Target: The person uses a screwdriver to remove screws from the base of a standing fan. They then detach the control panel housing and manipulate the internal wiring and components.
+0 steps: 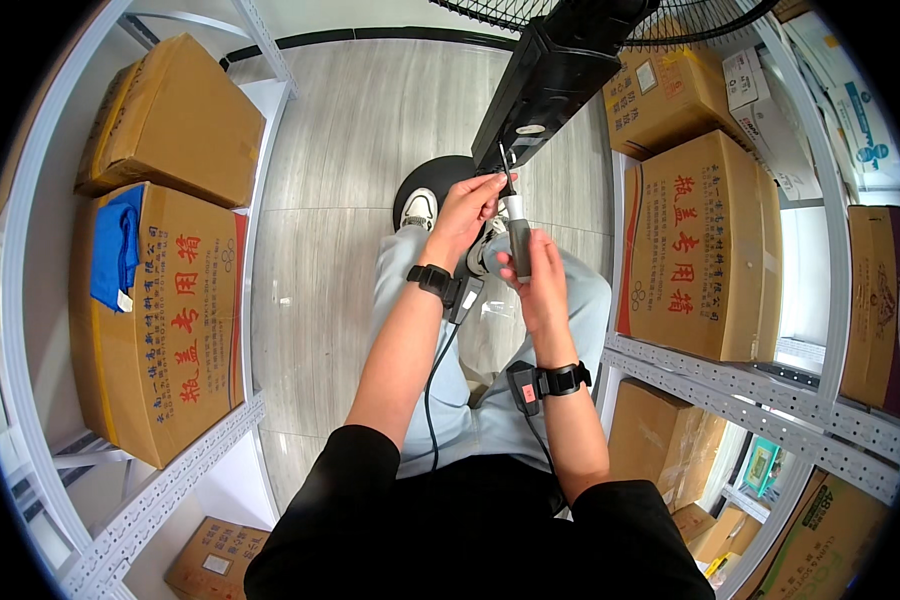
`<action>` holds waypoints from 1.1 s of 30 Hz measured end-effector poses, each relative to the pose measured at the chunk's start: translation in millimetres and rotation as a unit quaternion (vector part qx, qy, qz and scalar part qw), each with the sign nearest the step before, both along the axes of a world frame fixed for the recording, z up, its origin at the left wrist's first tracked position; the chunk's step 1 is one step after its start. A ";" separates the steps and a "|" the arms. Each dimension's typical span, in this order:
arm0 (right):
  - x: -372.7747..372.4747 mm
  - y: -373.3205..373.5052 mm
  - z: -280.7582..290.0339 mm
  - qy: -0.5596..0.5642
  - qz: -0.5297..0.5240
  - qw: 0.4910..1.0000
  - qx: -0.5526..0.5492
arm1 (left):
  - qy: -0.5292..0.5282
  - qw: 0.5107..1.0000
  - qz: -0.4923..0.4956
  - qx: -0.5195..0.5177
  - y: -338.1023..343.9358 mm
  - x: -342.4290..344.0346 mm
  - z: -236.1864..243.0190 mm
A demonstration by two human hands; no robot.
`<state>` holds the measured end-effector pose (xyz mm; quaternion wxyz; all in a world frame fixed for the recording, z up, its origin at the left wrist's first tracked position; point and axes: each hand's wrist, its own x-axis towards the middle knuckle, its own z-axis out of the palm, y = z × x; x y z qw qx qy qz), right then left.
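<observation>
My right hand [543, 285] is closed round the grey handle of a screwdriver [519, 240]. The tool points away from me, its metal shaft reaching the lower end of a black fan's housing [548, 85]. Just left of that shaft, my left hand [463, 215] has its thumb and fingers pinched together at the bottom of the housing. What those fingers grip is hidden. Part of the fan's wire grille [482, 12] shows at the top, and its round black base [425, 172] rests on the floor by my shoes.
Metal shelves flank me. Cardboard boxes [175, 120] fill the left one, with a blue cloth [118, 245] draped over one box. On the right stand more large cartons [695, 250] and a white box [770, 120]. Cables [432, 390] run from both wrist straps along my forearms.
</observation>
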<state>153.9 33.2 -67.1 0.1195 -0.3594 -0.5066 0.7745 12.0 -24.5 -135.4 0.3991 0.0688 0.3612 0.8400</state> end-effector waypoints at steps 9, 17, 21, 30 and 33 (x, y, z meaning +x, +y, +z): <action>-1.1 0.1 -4.5 -0.021 0.017 0.997 0.074 | -0.006 1.000 0.005 0.004 1.2 0.9 0.8; 1.1 8.6 7.6 0.001 0.061 0.991 -0.116 | -0.002 1.000 0.011 0.002 -1.7 0.4 0.0; 0.5 8.4 -1.8 -0.023 0.047 0.999 -0.005 | -0.007 1.000 0.011 0.010 0.3 1.0 2.6; 2.7 10.5 9.6 -0.007 0.083 0.991 -0.106 | -0.003 1.000 0.007 0.008 -1.6 -0.3 -2.2; 1.7 13.1 12.3 -0.024 0.119 0.986 -0.112 | -0.006 1.000 0.011 0.008 -1.1 -0.4 -1.2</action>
